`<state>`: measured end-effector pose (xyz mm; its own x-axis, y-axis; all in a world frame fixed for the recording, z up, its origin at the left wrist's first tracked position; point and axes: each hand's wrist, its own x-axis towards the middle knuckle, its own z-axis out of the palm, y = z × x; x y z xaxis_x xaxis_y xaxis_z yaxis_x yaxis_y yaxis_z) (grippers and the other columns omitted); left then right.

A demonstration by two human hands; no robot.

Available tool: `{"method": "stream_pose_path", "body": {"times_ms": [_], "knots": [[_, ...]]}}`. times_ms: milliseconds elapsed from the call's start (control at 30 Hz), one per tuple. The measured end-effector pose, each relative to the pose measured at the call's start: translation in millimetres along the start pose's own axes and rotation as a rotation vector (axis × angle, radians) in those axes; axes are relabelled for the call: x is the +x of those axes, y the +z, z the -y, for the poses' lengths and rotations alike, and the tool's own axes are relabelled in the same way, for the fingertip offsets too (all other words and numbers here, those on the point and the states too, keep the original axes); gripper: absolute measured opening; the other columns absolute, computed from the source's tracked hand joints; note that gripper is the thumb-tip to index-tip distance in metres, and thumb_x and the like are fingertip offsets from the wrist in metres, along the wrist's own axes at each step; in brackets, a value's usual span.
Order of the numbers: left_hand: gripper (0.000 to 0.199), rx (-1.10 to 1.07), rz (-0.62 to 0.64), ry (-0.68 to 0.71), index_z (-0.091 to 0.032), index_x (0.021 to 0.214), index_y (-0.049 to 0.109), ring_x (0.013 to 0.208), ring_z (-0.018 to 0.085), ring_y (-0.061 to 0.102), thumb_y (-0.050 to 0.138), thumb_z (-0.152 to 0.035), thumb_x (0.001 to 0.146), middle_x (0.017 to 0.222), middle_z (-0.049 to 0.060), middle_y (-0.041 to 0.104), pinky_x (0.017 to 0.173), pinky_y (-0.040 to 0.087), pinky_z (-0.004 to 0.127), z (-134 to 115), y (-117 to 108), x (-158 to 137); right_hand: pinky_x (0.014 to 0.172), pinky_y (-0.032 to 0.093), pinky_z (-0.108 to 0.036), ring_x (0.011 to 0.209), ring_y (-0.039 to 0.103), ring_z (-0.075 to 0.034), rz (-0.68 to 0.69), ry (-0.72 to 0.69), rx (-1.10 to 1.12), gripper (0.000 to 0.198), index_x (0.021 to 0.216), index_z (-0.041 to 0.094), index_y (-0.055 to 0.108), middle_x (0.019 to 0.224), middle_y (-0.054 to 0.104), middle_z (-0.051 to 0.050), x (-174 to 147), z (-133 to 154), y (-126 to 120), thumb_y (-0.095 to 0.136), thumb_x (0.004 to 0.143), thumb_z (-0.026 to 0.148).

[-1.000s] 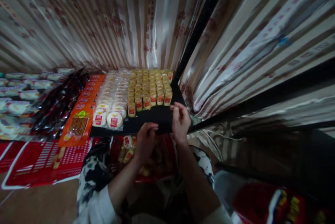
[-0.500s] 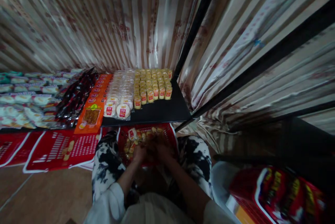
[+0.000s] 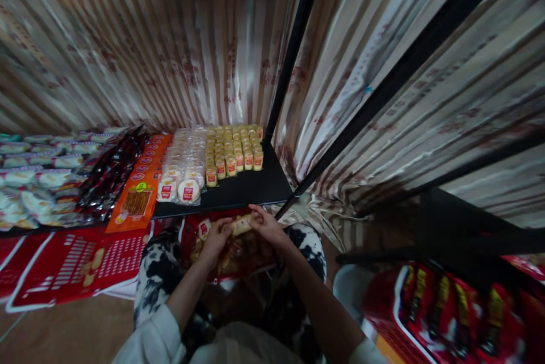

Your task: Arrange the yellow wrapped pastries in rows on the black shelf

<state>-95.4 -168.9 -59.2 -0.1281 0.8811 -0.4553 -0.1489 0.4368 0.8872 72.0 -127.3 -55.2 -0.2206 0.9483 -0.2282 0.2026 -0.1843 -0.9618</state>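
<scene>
Snack packet [image 3: 242,225] between both inward-pointing hands [image 3: 216,237] [image 3: 268,226]

Before me, a black shelf [image 3: 259,185] bears white packs [image 3: 55,178], dark packs [image 3: 108,179], orange packs [image 3: 139,191], round packs [image 3: 188,190] and yellow packs [image 3: 234,151].

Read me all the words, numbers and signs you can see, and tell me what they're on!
No text is clear enough to quote.
Held pack: marks too small.
Round white packs: red labels too small.
Yellow packs: red labels too small.
Orange packs: print too small.
Red packets: yellow lettering too blurred.
Striped curtain: marks too blurred.
</scene>
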Motion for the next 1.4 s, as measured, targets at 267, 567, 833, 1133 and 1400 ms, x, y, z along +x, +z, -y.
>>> {"method": "stream_pose_path", "body": {"times_ms": [267,567,833,1133,1400], "knots": [[0.027,-0.275,0.089,-0.135,-0.012,0.09,0.064,0.054,0.007,0.056,0.062,-0.013,0.064,0.075,0.002,0.067,0.05,0.04,0.017,-35,28,-5,0.06,0.045,-0.021,0.079,0.061,-0.013,-0.098,-0.005,0.467,0.043,0.109,0.024,0.057,0.092,0.064,-0.001,-3,30,-7,0.066,0.069,0.037],[0.018,-0.585,0.246,-0.404,-0.007,0.075,0.058,0.046,0.008,0.054,0.042,-0.013,0.076,0.055,0.005,0.06,0.05,0.046,0.018,-60,53,9,0.055,0.041,-0.017,0.065,0.059,-0.008,-0.062,-0.001,0.722,0.05,0.108,0.027,0.058,0.089,0.065,0.001,6,38,-18,0.075,0.062,0.029],[0.022,-0.439,0.214,-0.404,-0.009,0.085,0.054,0.054,0.014,0.063,0.038,-0.024,0.086,0.066,0.007,0.063,0.049,0.046,0.021,-81,68,21,0.046,0.033,-0.017,0.051,0.048,-0.006,-0.186,-0.021,0.699,0.034,0.083,0.019,0.063,0.063,0.058,0.005,27,41,-28,0.078,0.058,0.035],[0.019,0.027,0.018,-0.004,-0.017,0.087,0.053,0.052,0.01,0.057,0.06,-0.01,0.07,0.064,-0.002,0.059,0.046,0.039,0.018,-92,90,44,0.052,0.043,-0.023,0.058,0.056,-0.012,-0.37,0.112,0.594,0.037,0.092,0.02,0.058,0.073,0.061,-0.001,45,24,-30,0.066,0.066,0.045],[0.033,0.642,0.215,0.61,-0.022,0.089,0.066,0.089,0.019,0.058,0.059,-0.007,0.061,0.092,0.003,0.066,0.087,0.041,0.031,-172,98,96,0.096,0.038,-0.041,0.11,0.05,-0.025,-0.647,-0.415,-0.356,0.048,0.129,0.027,0.046,0.128,0.051,-0.007,55,58,-53,0.051,0.082,0.03]]}}
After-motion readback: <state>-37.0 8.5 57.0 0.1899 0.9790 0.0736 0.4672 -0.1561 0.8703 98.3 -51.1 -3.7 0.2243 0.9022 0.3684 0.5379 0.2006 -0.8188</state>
